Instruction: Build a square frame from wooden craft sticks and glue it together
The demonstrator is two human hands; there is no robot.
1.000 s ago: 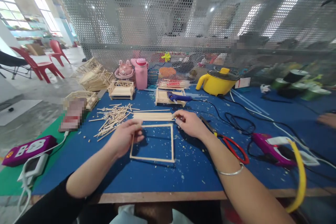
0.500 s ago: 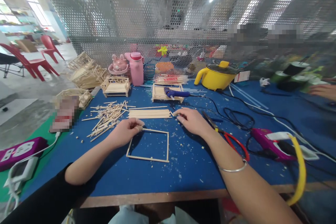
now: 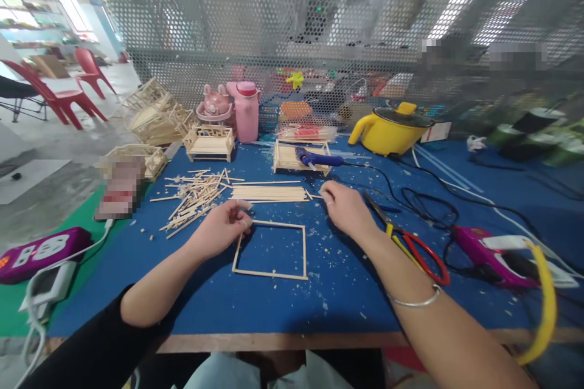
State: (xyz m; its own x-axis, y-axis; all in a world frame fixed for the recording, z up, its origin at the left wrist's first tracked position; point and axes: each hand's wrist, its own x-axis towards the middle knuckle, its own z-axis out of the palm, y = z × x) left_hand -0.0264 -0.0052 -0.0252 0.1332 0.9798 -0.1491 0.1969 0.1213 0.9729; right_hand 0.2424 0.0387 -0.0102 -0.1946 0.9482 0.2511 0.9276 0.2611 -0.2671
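Observation:
A rectangular frame of thin wooden sticks (image 3: 305, 252) lies flat on the blue table in front of me. At its far left corner is my left hand (image 3: 225, 223), its fingers bent, with a gap between thumb and index finger. My right hand (image 3: 345, 208) is pinched around the end of a short wooden stick (image 3: 315, 196), just right of a row of long sticks (image 3: 269, 192). The fingers hide part of that short stick. A loose heap of short sticks (image 3: 196, 194) lies beyond my left hand.
A blue glue gun (image 3: 319, 158) rests on a small wooden bed-like piece (image 3: 285, 161); its cable runs right. Red-and-yellow-handled pliers (image 3: 422, 253) lie beside my right forearm. Behind stand a yellow pot (image 3: 392, 134), a pink jug (image 3: 247, 115) and a wooden bench (image 3: 210, 143).
The view has shifted slightly, so the table things appear farther right. My left fingers have loosened at the frame's corner. My right fingers have closed on the short stick.

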